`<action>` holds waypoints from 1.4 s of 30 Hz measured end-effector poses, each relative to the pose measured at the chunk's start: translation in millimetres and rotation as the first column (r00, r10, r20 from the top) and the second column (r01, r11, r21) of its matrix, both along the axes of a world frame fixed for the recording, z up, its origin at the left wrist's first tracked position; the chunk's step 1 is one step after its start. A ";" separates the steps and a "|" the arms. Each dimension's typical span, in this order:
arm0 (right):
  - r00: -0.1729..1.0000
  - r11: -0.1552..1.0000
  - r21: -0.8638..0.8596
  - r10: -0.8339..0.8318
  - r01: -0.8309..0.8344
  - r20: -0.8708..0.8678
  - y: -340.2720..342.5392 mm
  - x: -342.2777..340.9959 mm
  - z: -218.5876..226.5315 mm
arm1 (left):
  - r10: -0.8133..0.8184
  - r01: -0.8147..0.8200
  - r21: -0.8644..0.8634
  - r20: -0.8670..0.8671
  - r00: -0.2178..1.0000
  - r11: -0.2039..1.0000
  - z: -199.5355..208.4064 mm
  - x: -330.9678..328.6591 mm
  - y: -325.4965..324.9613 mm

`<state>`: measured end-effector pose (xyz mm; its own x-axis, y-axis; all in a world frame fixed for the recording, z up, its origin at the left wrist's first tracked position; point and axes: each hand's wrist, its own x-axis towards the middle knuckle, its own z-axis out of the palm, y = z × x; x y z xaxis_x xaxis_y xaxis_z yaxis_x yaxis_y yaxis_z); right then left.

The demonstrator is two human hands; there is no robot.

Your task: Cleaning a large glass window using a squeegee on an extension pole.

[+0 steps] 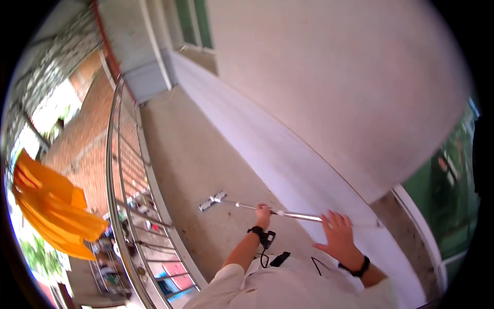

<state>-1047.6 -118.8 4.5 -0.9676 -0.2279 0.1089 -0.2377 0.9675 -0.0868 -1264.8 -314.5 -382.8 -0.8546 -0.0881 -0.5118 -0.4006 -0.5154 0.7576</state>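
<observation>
— Concrete balcony floor (206, 170) runs away from the person, with a pale plastered wall (319, 77) on the right and a steel railing (116, 170) curving along the left edge. What are the hands on?

— A flat mop (257, 207). Its metal pole slants across the lower middle of the view, and the flat head (212, 201) lies on the floor, out ahead of the person and nearer the railing than the wall.

— How does the left hand (263, 212) stand?

— Fingers curled round the pole, gripping it partway down. A black band sits on that wrist.

— And the right hand (337, 232)?

— Higher up the pole, towards its upper end. The back of the hand faces the camera with the fingers loosely spread over the pole. Whether they clasp it or merely rest against it, I cannot tell from this angle. A black wristband (357, 269) is on that arm too.

— Anything else around?

— An orange cloth (49, 206) hangs beyond the railing at the far left. Below it, through the bars, a brick-red paved yard (82, 149) shows, with small cluttered things lower down that are too small to make out. A green-framed window (193, 23) sits in the wall at the top, and a green door (447, 180) stands at the right edge. The person's white sleeves (226, 283) come in from the bottom.
</observation>
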 end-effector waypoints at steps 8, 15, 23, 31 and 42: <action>0.740 0.812 0.165 -0.580 0.560 0.340 32.5 -46.6 -151.4 | -0.392 0.392 -0.025 0.006 0.920 0.920 -33.2 -82.2 19.1; 0.313 0.481 -0.073 -0.441 0.874 0.841 44.2 -70.8 -220.2 | -0.398 0.384 0.321 -0.025 0.917 0.866 52.7 -161.9 2.2; 0.307 0.439 -0.296 0.046 0.849 0.950 -43.2 -302.1 -297.2 | -0.545 0.614 0.241 -0.298 0.784 0.751 171.2 -380.3 -124.0; 0.465 0.481 -0.463 0.124 0.745 0.877 -124.9 -530.1 -333.4 | -0.435 0.698 0.196 -0.658 0.614 0.689 255.7 -576.7 -202.7; 0.619 0.397 -0.534 -0.117 0.746 0.777 -329.7 -698.2 -311.3 | -0.493 0.931 0.147 -0.815 0.305 0.333 278.3 -794.0 -313.1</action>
<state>-1745.8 -448.5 -306.8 -0.7955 0.1221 -0.5935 0.5962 0.3331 -0.7305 -2058.8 -627.6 -104.5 -0.4443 0.8032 0.3968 -0.4515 -0.5833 0.6752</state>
